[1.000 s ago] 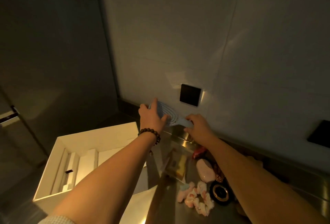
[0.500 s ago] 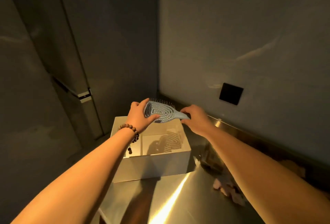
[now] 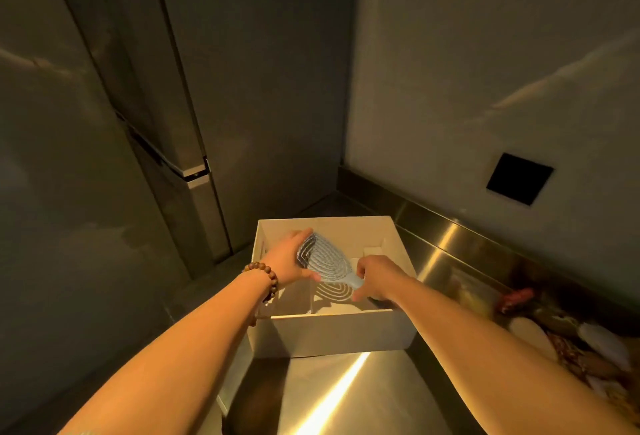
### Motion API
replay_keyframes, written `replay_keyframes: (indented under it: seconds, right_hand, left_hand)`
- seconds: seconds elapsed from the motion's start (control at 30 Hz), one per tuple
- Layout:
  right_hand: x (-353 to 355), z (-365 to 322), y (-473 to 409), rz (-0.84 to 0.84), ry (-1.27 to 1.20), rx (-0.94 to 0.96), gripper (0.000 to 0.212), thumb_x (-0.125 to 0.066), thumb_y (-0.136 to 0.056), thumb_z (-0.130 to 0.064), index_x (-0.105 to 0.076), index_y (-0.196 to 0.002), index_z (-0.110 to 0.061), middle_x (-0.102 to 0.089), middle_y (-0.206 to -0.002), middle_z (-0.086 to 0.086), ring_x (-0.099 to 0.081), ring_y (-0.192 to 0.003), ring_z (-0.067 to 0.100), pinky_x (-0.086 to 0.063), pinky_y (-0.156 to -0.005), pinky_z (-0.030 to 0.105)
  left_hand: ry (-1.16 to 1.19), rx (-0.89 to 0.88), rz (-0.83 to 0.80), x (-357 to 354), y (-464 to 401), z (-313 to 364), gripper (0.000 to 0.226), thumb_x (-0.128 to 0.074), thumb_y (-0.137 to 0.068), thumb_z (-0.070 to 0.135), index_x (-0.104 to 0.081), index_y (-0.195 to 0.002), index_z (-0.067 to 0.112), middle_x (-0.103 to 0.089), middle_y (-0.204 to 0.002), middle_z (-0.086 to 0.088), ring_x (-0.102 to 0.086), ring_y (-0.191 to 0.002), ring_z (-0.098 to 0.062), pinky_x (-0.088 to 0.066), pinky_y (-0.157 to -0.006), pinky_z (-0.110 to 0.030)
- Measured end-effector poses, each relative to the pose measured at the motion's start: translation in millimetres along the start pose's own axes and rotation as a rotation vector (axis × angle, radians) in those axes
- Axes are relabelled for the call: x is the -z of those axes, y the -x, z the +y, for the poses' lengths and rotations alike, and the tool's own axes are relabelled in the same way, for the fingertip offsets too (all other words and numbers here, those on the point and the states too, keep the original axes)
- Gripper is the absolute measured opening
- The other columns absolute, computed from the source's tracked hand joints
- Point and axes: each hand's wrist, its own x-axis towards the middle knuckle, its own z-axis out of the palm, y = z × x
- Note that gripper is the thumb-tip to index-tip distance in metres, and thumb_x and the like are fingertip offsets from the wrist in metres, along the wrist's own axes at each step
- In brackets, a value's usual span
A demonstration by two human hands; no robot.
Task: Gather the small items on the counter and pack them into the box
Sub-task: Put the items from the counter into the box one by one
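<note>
A light blue vented hairbrush (image 3: 323, 258) hangs inside the open white box (image 3: 332, 334), just above its floor, where its shadow falls. My left hand (image 3: 289, 259), with a bead bracelet at the wrist, grips the brush's oval head. My right hand (image 3: 375, 278) pinches the brush's handle end. The box stands on the steel counter (image 3: 349, 396) in the corner and has cardboard dividers inside. Several small items (image 3: 571, 337) lie blurred on the counter at the right.
A tall steel fridge door with a handle (image 3: 194, 171) stands left of the box. A grey wall with a black square socket (image 3: 518, 178) rises behind the counter. A steel upstand (image 3: 460, 233) runs along the counter's back edge.
Both hands carried the brush from the wall side over to the box and lowered it inside. The view swung left, so the box sits central and the loose items slid to the right edge.
</note>
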Motion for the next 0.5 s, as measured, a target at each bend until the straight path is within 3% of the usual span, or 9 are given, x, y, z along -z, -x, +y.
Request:
replay_keyframes:
  seconds: [0.13, 0.23, 0.4, 0.5]
  right_hand:
    - [0.3, 5.4, -9.1, -0.105, 0.045, -0.022, 0.042, -0.075, -0.078, -0.035, -0.055, -0.107, -0.013, -0.062, -0.108, 0.009, -0.062, -0.096, 0.025, -0.051, -0.086, 0.032]
    - [3.8, 6.5, -17.7, -0.158, 0.049, -0.05, 0.042, -0.075, -0.078, -0.036, -0.055, -0.105, -0.011, -0.06, -0.102, 0.009, -0.06, -0.091, 0.024, -0.05, -0.086, 0.032]
    - [-3.5, 7.1, -31.2, -0.2, 0.086, -0.064, 0.045, -0.075, -0.079, -0.036, -0.057, -0.109, -0.008, -0.062, -0.106, 0.012, -0.062, -0.092, 0.025, -0.049, -0.087, 0.032]
    - [-5.6, 6.1, -37.6, -0.206, 0.137, -0.061, 0.048, -0.075, -0.078, -0.04, -0.056, -0.11, -0.01, -0.062, -0.107, 0.01, -0.058, -0.087, 0.022, -0.048, -0.087, 0.031]
  left_hand:
    - [-0.116, -0.093, -0.038, -15.6, -24.3, -3.3, 0.084, -0.078, -0.073, 0.024, -0.032, -0.143, 0.018, -0.04, -0.144, -0.005, -0.037, -0.132, -0.021, -0.027, -0.109, -0.037]
    - [-0.149, -0.092, -0.027, -27.4, -38.9, -10.6, 0.073, -0.075, -0.077, 0.025, -0.038, -0.139, 0.018, -0.044, -0.141, -0.005, -0.04, -0.128, -0.021, -0.03, -0.108, -0.035]
    - [-0.271, -0.059, -0.128, -49.0, -48.1, -28.5, 0.071, -0.076, -0.076, 0.026, -0.041, -0.137, 0.021, -0.042, -0.142, -0.003, -0.041, -0.128, -0.022, -0.031, -0.107, -0.036]
    - [-0.341, -0.077, -0.218, -58.3, -50.8, -34.6, 0.075, -0.075, -0.076, 0.027, -0.036, -0.141, 0.021, -0.03, -0.15, -0.003, -0.036, -0.132, -0.024, -0.03, -0.109, -0.036]
